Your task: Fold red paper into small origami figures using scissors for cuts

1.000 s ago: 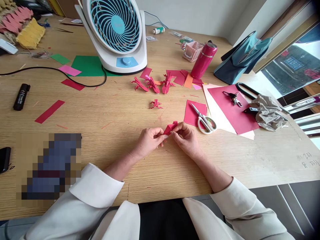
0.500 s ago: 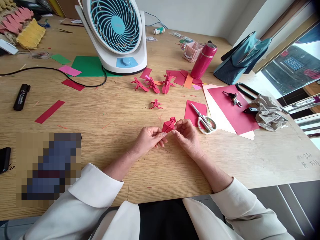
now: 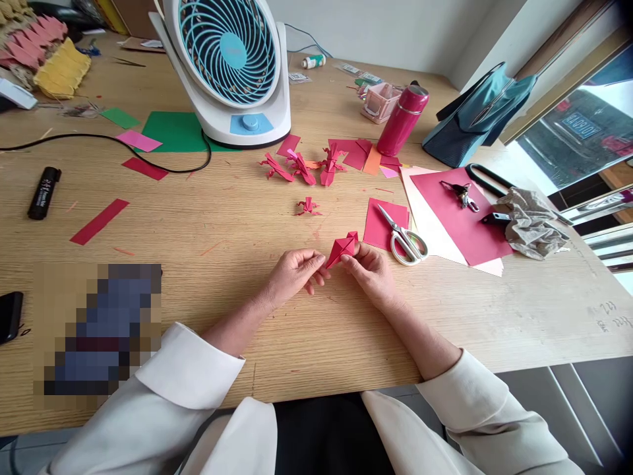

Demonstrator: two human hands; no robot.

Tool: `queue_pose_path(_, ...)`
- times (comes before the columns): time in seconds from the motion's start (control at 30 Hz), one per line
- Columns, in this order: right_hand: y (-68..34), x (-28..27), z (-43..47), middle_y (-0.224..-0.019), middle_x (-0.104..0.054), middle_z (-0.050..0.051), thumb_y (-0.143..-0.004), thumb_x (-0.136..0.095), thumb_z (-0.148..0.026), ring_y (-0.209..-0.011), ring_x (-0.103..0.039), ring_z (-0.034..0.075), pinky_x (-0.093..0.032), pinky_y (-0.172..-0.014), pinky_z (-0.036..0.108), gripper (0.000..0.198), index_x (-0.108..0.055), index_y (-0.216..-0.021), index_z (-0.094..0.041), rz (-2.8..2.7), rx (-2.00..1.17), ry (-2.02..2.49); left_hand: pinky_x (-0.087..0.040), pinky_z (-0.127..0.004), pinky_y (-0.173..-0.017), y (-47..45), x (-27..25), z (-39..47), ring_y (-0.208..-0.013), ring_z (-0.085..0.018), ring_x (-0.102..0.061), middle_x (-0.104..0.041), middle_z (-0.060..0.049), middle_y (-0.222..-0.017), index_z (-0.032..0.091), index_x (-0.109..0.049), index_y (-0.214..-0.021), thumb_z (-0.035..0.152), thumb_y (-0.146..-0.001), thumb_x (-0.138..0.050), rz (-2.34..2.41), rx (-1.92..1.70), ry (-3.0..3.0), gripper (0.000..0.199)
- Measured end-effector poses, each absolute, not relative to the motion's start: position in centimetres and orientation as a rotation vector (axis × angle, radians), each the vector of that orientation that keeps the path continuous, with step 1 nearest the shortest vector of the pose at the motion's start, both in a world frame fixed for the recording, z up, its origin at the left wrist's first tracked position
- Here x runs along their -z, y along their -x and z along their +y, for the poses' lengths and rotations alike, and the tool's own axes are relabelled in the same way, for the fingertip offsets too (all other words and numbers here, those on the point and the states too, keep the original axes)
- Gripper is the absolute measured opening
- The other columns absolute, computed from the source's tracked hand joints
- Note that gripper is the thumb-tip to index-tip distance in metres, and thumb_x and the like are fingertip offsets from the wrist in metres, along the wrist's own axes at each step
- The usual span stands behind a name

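A small piece of folded red paper (image 3: 341, 248) is held up over the table in front of me. My right hand (image 3: 372, 272) pinches its right side between thumb and fingers. At its lower-left point, my left hand (image 3: 298, 269) is closed, thumb against forefinger, on the tip. Just beyond stands a small red origami figure (image 3: 308, 206) with thin spread legs. Farther back, several larger red origami figures (image 3: 302, 167) lie in a row. White-handled scissors (image 3: 408, 245) rest on a red paper square (image 3: 376, 221) to the right of my right hand.
A white and blue fan (image 3: 237, 72) stands at the back, its black cord running left. At the back right are a magenta flask (image 3: 403, 120) and a teal bag (image 3: 467, 125). Red paper sheets (image 3: 457, 224) lie right, a black marker (image 3: 44, 192) left.
The folded paper has shifted slightly right and turned, so its point now slants down toward my left fingers. My right hand has moved with it; the left has barely moved.
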State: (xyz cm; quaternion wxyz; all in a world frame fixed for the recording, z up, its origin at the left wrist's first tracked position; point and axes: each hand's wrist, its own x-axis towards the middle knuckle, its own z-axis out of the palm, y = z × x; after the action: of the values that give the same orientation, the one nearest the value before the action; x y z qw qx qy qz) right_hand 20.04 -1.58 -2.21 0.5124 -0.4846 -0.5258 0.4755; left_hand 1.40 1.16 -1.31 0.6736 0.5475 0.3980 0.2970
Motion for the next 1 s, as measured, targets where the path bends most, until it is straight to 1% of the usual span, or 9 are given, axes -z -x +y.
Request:
queue_pose_path(0.1, -20.1, 2.0, -1.5, -0.070, -0.060, 0.000, -0.079, -0.073, -0.055, -0.064, -0.055, 0.014, -0.046, -0.064, 0.028, 0.038, -0.055, -0.077, -0.021, -1.241, -1.186, 1.145, -0.047, -0.017, -0.041, -1.3, 1.3, 1.3, -0.058, -0.010, -0.058, -0.068, -0.005, -0.075, 0.013, -0.066, -0.081, 0.046, -0.082, -0.067, 0.862, -0.640, -1.266, 0.033)
queue_pose_path(0.17, -20.1, 1.9, -1.6, -0.070, -0.060, 0.000, -0.079, -0.073, -0.055, -0.064, -0.055, 0.014, -0.046, -0.064, 0.028, 0.039, -0.055, -0.076, -0.021, -1.239, -1.190, 1.143, -0.047, -0.017, -0.040, -1.3, 1.3, 1.4, -0.057, -0.010, -0.057, -0.067, -0.005, -0.074, 0.013, -0.066, -0.080, 0.043, -0.081, -0.067, 0.847, -0.619, -1.290, 0.030)
queue_pose_path(0.27, -20.0, 1.9, -1.6, -0.069, -0.058, -0.001, -0.078, -0.074, -0.055, -0.063, -0.052, 0.013, -0.044, -0.061, 0.027, 0.040, -0.054, -0.074, -0.021, -1.243, -1.174, 1.152, -0.046, -0.017, -0.040, -1.4, 1.6, 1.4, -0.055, -0.009, -0.055, -0.065, -0.003, -0.072, 0.014, -0.064, -0.080, 0.038, -0.082, -0.065, 0.861, -0.615, -1.321, 0.024)
queue_pose_path(0.43, -19.9, 2.0, -1.6, -0.065, -0.054, -0.003, -0.076, -0.075, -0.056, -0.058, -0.045, 0.011, -0.038, -0.056, 0.025, 0.041, -0.055, -0.073, -0.020, -1.230, -1.168, 1.178, -0.044, -0.015, -0.038, -1.8, 2.0, 0.9, -0.051, -0.008, -0.052, -0.063, -0.001, -0.068, 0.016, -0.057, -0.072, 0.030, -0.083, -0.060, 0.933, -0.610, -1.441, 0.018)
queue_pose_path(0.53, -20.0, 2.3, -1.7, -0.062, -0.050, -0.004, -0.078, -0.074, -0.056, -0.056, -0.041, 0.011, -0.035, -0.053, 0.025, 0.041, -0.055, -0.071, -0.020, -1.246, -1.137, 1.221, -0.045, -0.016, -0.038, -1.9, 2.2, 0.6, -0.053, -0.009, -0.055, -0.063, -0.001, -0.069, 0.017, -0.056, -0.073, 0.030, -0.083, -0.059, 0.974, -0.599, -1.498, 0.017)
queue_pose_path(0.63, -20.1, 2.6, -1.8, -0.063, -0.050, -0.003, -0.080, -0.071, -0.056, -0.057, -0.040, 0.011, -0.034, -0.054, 0.025, 0.041, -0.054, -0.072, -0.020, -1.265, -1.110, 1.253, -0.046, -0.016, -0.038, -1.9, 2.1, 0.4, -0.054, -0.010, -0.057, -0.060, 0.001, -0.067, 0.017, -0.058, -0.077, 0.032, -0.083, -0.059, 0.989, -0.618, -1.525, 0.016)
queue_pose_path(0.8, -20.1, 2.6, -1.9, -0.065, -0.049, -0.003, -0.082, -0.069, -0.057, -0.060, -0.041, 0.012, -0.035, -0.055, 0.025, 0.040, -0.054, -0.074, -0.020, -1.293, -1.094, 1.281, -0.043, -0.017, -0.036, -1.9, 2.1, 0.3, -0.044, -0.008, -0.049, -0.054, 0.004, -0.059, 0.017, -0.058, -0.077, 0.035, -0.082, -0.063, 1.025, -0.639, -1.557, 0.020)
queue_pose_path(1.0, -20.0, 2.6, -1.9, -0.067, -0.048, -0.002, -0.082, -0.070, -0.055, -0.062, -0.041, 0.012, -0.033, -0.057, 0.026, 0.040, -0.053, -0.074, -0.020, -1.292, -1.118, 1.271, -0.041, -0.017, -0.037, -2.0, 2.6, 0.4, -0.044, -0.007, -0.048, -0.056, 0.003, -0.061, 0.017, -0.056, -0.073, 0.034, -0.081, -0.063, 1.020, -0.676, -1.552, 0.021)
